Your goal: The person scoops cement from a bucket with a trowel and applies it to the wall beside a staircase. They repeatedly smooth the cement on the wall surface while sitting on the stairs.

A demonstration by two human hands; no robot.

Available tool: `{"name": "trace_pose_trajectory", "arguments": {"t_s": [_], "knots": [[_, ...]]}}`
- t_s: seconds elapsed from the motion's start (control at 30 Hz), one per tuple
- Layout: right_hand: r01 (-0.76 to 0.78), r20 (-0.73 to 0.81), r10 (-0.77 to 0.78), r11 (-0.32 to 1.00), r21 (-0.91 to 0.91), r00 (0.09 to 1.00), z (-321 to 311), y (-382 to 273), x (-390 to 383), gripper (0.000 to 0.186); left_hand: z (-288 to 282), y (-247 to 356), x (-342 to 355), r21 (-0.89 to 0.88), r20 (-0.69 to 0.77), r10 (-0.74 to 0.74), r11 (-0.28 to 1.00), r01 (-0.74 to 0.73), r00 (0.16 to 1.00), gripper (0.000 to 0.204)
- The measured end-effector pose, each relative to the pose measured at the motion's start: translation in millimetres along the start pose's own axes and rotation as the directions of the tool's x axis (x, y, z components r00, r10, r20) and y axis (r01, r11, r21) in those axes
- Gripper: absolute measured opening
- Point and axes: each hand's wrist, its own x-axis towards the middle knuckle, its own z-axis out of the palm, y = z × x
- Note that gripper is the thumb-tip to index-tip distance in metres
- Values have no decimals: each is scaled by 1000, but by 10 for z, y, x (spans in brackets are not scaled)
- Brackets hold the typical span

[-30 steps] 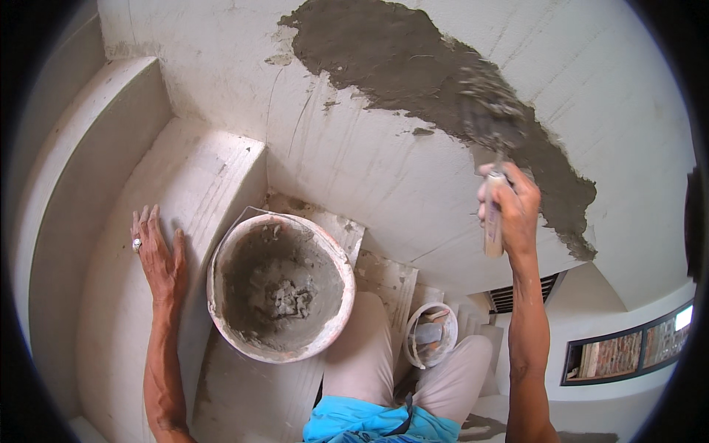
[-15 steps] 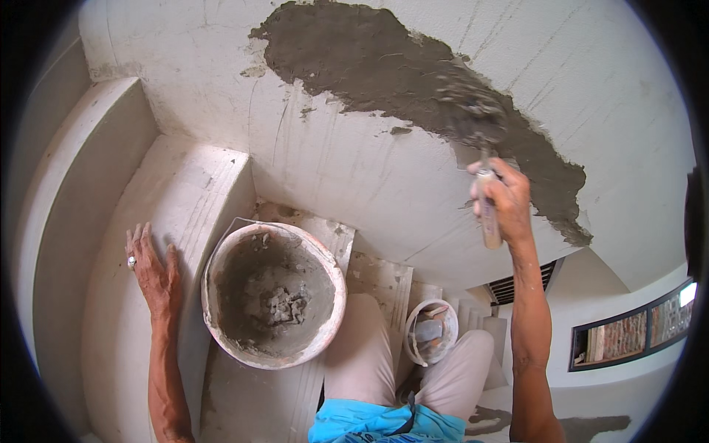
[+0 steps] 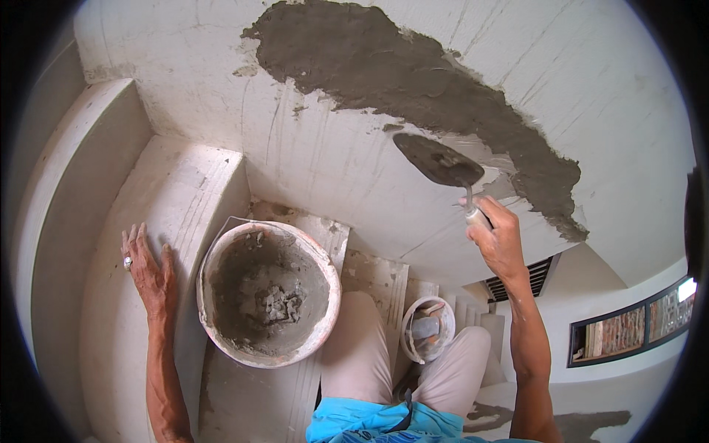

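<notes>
The trowel [image 3: 437, 159], loaded with mortar, lies against the wall [image 3: 332, 155] just below the grey patch [image 3: 413, 81]. The right hand [image 3: 496, 238] is clamped on its handle; the left hand [image 3: 148, 269] rests flat and spread on a step [image 3: 111, 325]. A shallow blade angle and steady pressure would likely spread it evenly. One trowel, two buckets: a big one [image 3: 267, 295] and a small one [image 3: 428, 328].

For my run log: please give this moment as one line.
right hand: holds trowel at mortar patch | left hand: flat on step | bucket: some mortar
</notes>
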Motion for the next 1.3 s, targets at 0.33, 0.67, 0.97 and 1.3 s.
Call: {"name": "trace_pose_trajectory", "arguments": {"t_s": [0.33, 0.67, 0.97, 1.3], "knots": [[-9, -273, -22, 994, -112, 962, 452, -285, 530, 20, 54, -29, 39, -15, -8, 2, 1000, -2, 1000, 56], [-257, -399, 448, 857, 446, 800, 501, -285, 236, 19, 18, -35, 37, 0, 13, -19, 1000, 19, 1000, 56], [-147, -359, 226, 961, 235, 906, 624, -242, 396, 21, 1, 2, 49, 4, 5, 11, 1000, -11, 1000, 55], [-245, -399, 485, 819, 519, 778, 252, -405, 216, 23, 0, 13, 32, -13, 2, -2, 1000, 2, 1000, 55]]}}
